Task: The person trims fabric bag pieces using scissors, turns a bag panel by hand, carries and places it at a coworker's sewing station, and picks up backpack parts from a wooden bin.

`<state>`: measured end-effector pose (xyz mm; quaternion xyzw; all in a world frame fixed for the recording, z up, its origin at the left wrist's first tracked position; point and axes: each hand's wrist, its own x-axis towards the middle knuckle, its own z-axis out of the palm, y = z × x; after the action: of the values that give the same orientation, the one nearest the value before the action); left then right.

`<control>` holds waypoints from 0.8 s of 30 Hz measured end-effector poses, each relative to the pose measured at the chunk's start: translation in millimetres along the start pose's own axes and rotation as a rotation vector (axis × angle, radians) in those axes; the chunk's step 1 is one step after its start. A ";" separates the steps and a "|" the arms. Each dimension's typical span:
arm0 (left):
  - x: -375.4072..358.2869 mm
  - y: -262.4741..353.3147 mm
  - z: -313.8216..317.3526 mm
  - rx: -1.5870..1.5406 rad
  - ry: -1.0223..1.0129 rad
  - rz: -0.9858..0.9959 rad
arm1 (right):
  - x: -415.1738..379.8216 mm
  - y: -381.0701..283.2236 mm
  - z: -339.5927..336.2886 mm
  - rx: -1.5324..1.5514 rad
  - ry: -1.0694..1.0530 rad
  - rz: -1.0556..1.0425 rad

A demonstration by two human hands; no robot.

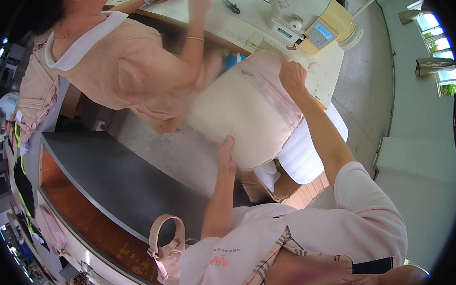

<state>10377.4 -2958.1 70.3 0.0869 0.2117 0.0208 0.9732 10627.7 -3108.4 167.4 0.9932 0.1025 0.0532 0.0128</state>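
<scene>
Between my two hands hangs a cream and pale pink bag, with a zipper pull near its top and a pink strip along its right side. My left hand grips its lower left edge, thumb over the face and fingers hidden behind. At the upper right edge, next to the sewing table, my right hand has its fingers curled closed on the bag. A sewing machine with a lit display stands just beyond it.
A co-worker sits at the left, arms over the sewing table, where small dark snips lie. White panels hang over a cardboard box below the bag. A pink bag with a looped handle is at lower left, beside a dark board.
</scene>
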 end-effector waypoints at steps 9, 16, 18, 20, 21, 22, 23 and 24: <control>-4.8 -3.7 7.5 -0.153 -0.069 -0.002 | -154.2 14.7 9.2 1.086 -0.198 0.644; -7.3 -7.0 2.7 -0.255 -0.124 -0.051 | -146.2 22.9 10.8 1.800 -0.201 1.128; -9.8 -13.0 -1.5 -0.237 -0.087 -0.037 | -145.6 12.7 10.7 2.011 -0.253 1.091; -16.5 -16.7 -7.8 -0.220 -0.095 -0.048 | -148.5 12.2 13.2 2.120 -0.262 1.032; -19.6 -16.9 -10.1 -0.212 -0.123 -0.062 | -149.2 14.3 15.9 2.125 -0.249 0.992; -22.6 -16.0 -12.3 -0.202 -0.152 -0.074 | -149.0 16.5 17.9 2.132 -0.235 0.950; -27.6 -15.4 -14.7 -0.147 -0.139 -0.075 | -150.0 20.2 18.7 2.138 -0.244 0.933; -34.1 -14.7 -15.2 -0.093 -0.127 -0.077 | -151.4 24.3 16.6 2.143 -0.252 0.916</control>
<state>10340.2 -2972.8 68.0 0.0347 0.1515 -0.0125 0.9878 10487.1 -3163.5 136.1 0.4385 -0.2741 -0.1595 -0.8409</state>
